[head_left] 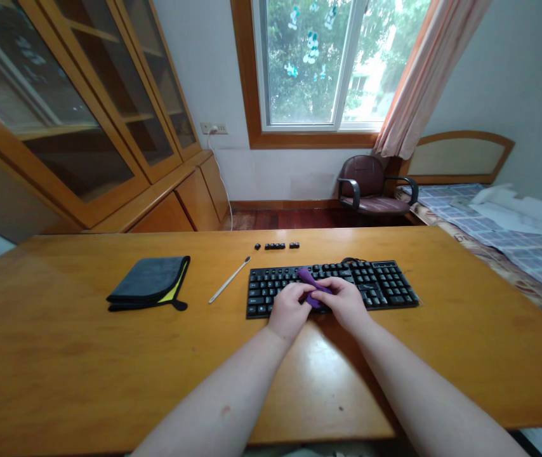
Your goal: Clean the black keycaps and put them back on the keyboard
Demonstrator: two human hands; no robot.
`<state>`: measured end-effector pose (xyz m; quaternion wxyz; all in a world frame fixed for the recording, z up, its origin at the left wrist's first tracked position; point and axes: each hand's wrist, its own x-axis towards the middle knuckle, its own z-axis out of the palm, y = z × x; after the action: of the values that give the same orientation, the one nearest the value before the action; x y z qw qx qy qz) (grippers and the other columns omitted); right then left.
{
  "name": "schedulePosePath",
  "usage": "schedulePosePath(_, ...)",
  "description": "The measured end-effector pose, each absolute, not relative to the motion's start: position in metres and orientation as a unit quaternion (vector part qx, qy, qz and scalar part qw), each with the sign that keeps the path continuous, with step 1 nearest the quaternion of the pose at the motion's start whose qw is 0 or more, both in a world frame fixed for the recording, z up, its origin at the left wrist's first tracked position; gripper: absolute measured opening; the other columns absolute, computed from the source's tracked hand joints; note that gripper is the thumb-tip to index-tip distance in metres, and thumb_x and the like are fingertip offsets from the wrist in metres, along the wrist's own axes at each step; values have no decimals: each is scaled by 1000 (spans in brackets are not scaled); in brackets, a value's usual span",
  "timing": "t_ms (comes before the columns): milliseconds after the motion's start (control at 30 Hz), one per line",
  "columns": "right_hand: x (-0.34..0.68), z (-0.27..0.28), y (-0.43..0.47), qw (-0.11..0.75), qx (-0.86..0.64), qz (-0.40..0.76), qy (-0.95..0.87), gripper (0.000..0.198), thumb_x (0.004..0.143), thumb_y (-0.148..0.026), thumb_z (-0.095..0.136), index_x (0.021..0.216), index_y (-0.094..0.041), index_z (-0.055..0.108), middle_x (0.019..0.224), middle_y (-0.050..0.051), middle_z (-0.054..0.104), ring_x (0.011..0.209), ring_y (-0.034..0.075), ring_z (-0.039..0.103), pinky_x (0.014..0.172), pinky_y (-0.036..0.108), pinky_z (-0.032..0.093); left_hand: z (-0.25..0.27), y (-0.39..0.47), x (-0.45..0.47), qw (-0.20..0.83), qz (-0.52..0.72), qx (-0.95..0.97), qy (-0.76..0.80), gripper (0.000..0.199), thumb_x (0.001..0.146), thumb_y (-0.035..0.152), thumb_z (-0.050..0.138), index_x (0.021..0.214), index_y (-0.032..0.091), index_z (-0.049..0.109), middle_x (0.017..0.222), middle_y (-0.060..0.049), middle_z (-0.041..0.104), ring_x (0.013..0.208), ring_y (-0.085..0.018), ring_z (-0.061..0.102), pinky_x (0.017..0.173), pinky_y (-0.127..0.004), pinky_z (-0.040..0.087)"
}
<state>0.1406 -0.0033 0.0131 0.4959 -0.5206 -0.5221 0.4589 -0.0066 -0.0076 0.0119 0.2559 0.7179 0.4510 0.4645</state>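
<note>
A small purple cloth (306, 275) is bunched between my two hands, above the middle of a black keyboard (385, 285). My left hand (291, 306) pinches it from the left, and my right hand (346, 303) grips it from the right with the fingers closed. Whether something small is wrapped inside the cloth cannot be made out. Behind the keyboard stand several loose black keycaps (275, 245) in a row. To its left lies a thin white brush (230, 280) with a dark tip, set at a slant.
A folded grey cloth (147, 277) with black edging and a yellow underside lies on the left of the wooden table (85, 374). Beyond the far edge are a glass-doored cabinet (109, 95), a dark red armchair (366, 184) and a bed (490, 197).
</note>
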Motion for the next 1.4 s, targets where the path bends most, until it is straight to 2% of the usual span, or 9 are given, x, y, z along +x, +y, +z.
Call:
schedulePosePath(233,139,23,-6,508,-543,445,-498,25,59,-33,75,79,-18,73,78,5,72,76,22,65,76,35,49,7,-6,-1,360,498,654,441,17,73,13,61,88,18,66,87,-3,65,81,-15,64,77,-29,55)
schedulePosePath(500,140,19,-2,541,-526,444,-482,26,59,-39,74,73,-17,69,70,5,70,64,18,62,63,31,50,8,-5,1,430,517,602,431,15,70,16,64,85,17,67,83,-4,66,73,-15,65,72,-29,56)
schedulePosePath(667,148,17,2,566,-526,417,-479,29,66,-40,68,84,-17,65,80,6,68,72,19,61,69,32,49,8,-3,3,472,547,540,431,19,66,19,69,84,15,65,80,-4,67,72,-15,65,72,-28,55)
schedulePosePath(767,155,19,4,555,-545,359,-516,23,72,-31,59,90,-17,61,88,6,66,81,21,60,77,35,47,6,-1,3,470,572,521,426,21,66,21,70,85,15,62,82,-4,67,76,-15,65,74,-28,54)
schedulePosePath(867,158,21,3,543,-543,284,-574,16,66,-16,51,81,-18,57,93,6,64,89,22,57,83,36,44,5,0,2,452,587,521,423,21,67,22,70,84,16,60,82,-3,64,77,-14,64,74,-28,53)
schedulePosePath(967,155,25,-3,513,-514,260,-636,22,62,-10,48,81,-19,56,102,7,62,79,18,57,76,33,45,3,1,0,416,589,541,434,22,66,23,71,84,16,59,82,-2,61,76,-14,62,74,-28,52)
schedulePosePath(1067,150,29,-9,448,-499,276,-688,26,70,-17,54,95,-21,60,96,5,65,65,15,53,65,31,45,5,1,-3,363,576,587,438,17,68,19,68,81,17,58,84,-2,59,79,-14,60,75,-28,51)
schedulePosePath(1167,147,29,-10,423,-503,284,-699,25,73,-29,62,97,-23,65,84,3,66,64,15,54,64,31,46,9,-1,-6,301,539,653,438,12,68,9,61,75,19,57,82,-1,58,81,-15,57,74,-28,49)
schedulePosePath(1400,148,34,0,436,-504,304,-681,18,72,-30,65,88,-25,71,92,4,69,88,21,62,77,34,48,14,-2,-6,282,492,697,439,10,73,14,59,81,20,57,84,-1,59,77,-14,58,74,-29,50)
